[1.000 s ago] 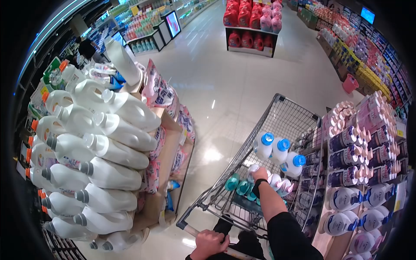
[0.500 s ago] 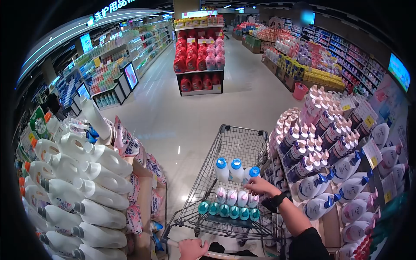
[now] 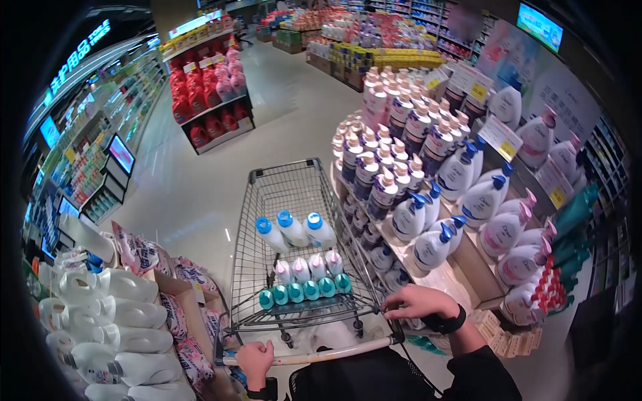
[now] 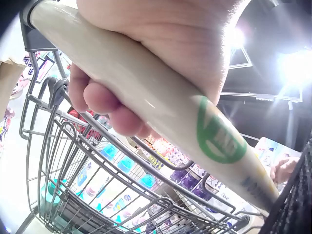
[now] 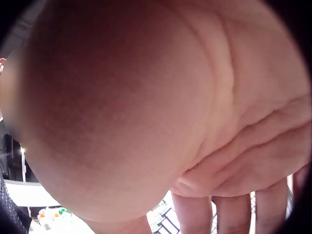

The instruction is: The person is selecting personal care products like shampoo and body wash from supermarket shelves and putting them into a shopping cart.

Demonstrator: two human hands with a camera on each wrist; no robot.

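Note:
My left hand (image 3: 254,361) holds the left part of the shopping cart's handle (image 3: 328,353); in the left wrist view its fingers (image 4: 127,122) curl round the pale bar. The right hand (image 3: 418,302) hangs by the cart's right rear corner, fingers loose and nothing in its palm (image 5: 253,117). Inside the cart (image 3: 246,220) stand three white bottles with blue caps (image 3: 292,228), a row of several white-and-pink bottles (image 3: 301,269) and a nearer row of several teal bottles (image 3: 311,290).
Shelves of pump bottles (image 3: 428,247) border the cart on the right. White jugs (image 3: 137,334) and pink packets (image 3: 194,361) are stacked on the left. Farther ahead stands a rack of red jugs (image 3: 200,93), with pale floor (image 3: 281,127) beside it.
My right hand has moved from over the bottles in the cart to its right rear corner. The view has swung right, toward the pump bottles. The left hand stays on the handle.

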